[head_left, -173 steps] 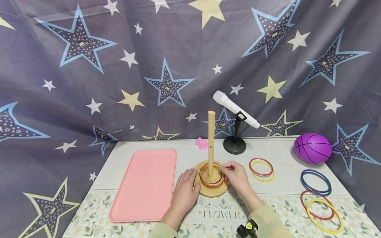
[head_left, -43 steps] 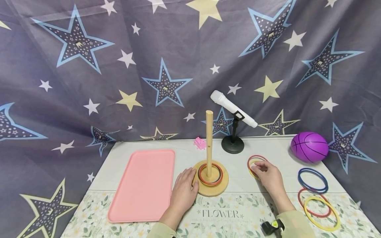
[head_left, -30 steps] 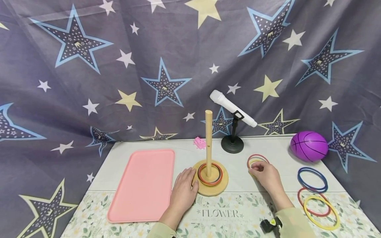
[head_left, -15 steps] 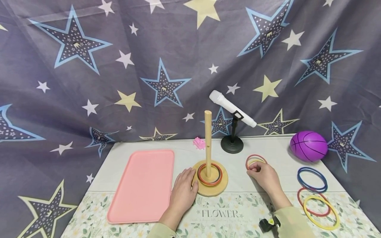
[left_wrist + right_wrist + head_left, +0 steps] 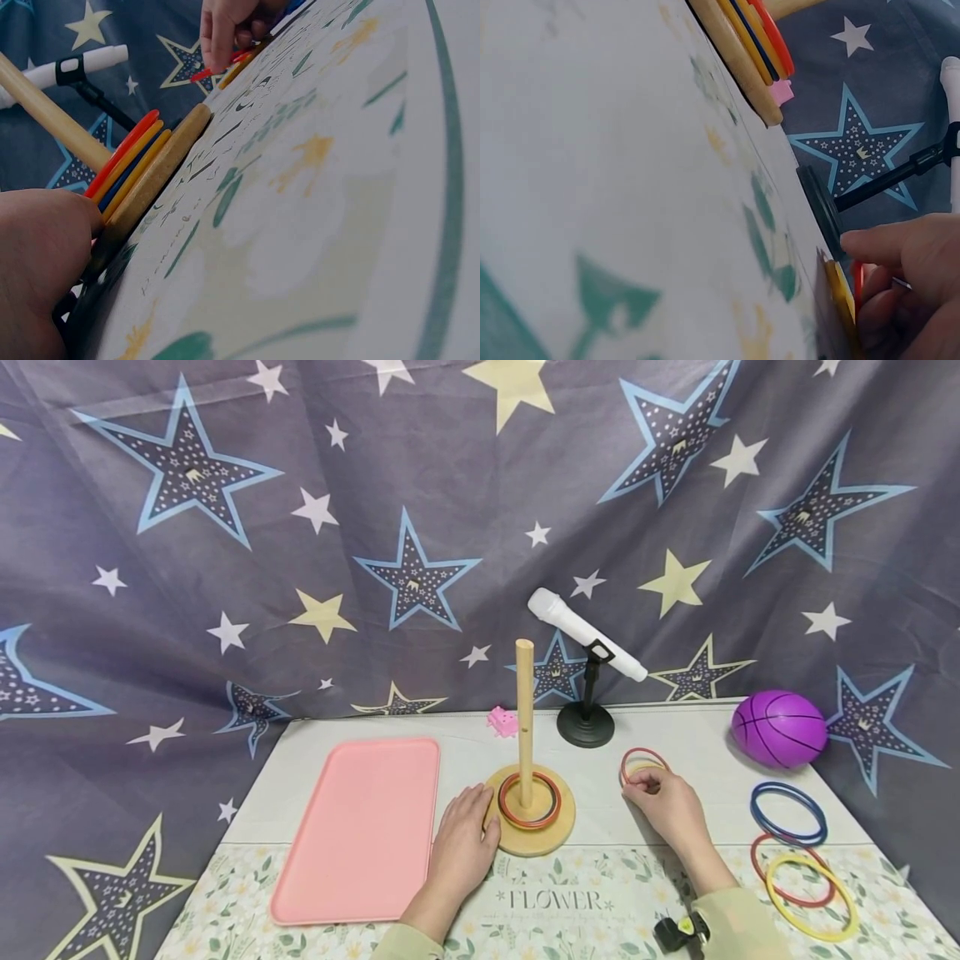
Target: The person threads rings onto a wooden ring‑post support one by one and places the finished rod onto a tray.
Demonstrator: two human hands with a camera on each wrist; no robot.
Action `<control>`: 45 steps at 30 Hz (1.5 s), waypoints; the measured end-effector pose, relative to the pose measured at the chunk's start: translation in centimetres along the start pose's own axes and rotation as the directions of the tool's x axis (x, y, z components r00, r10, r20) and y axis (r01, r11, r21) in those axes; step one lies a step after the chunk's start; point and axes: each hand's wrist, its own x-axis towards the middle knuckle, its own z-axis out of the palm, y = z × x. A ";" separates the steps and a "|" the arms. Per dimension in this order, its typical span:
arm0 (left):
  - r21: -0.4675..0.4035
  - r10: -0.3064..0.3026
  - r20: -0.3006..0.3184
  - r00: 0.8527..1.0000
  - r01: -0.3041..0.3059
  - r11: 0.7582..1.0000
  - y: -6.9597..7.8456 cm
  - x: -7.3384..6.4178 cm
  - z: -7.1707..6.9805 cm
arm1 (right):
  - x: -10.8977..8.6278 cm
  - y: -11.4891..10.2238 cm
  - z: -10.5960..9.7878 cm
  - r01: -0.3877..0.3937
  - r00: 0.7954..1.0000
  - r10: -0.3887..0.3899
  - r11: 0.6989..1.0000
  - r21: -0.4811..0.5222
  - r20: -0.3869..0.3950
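Observation:
My left hand [image 5: 463, 839] rests with straight fingers against the left edge of a round wooden base [image 5: 551, 839]. An upright wooden post [image 5: 524, 718] rises from that base. Stacked rings [image 5: 124, 161] in red, yellow and blue lie around the post's foot, the red on top. To the right, my right hand [image 5: 670, 806] pinches a red ring [image 5: 858, 283] between thumb and fingers. Below it a yellow ring [image 5: 841, 300] lies on the table, largely hidden behind the hand in the head view.
A pink tray [image 5: 360, 831] lies at left. Behind the post are a small pink toy [image 5: 502, 721] and a white microphone [image 5: 585, 631] on a black stand [image 5: 586, 725]. At right are a purple ball [image 5: 778, 729], blue rings [image 5: 821, 827], a red ring [image 5: 813, 903] and a yellow ring [image 5: 851, 918].
My right hand has left the rings on the post and moved right to the red and yellow pair, where it now grips the red ring. The left hand stays at the base.

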 end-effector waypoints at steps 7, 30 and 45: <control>0.000 0.000 -0.002 1.000 0.000 1.000 0.0 0.0 0.1 | 0.0 -1.3 -0.7 -0.051 0.993 0.058 0.996 0.073 -0.101; -0.010 -0.011 0.007 1.000 0.011 1.000 -0.2 0.0 0.1 | 0.5 -8.0 -3.1 0.032 0.981 0.036 0.939 0.343 -0.190; -0.013 -0.003 -0.003 1.000 0.003 1.000 -0.1 -0.1 0.0 | 0.6 -12.8 -5.9 0.082 0.985 0.031 0.784 0.616 -0.170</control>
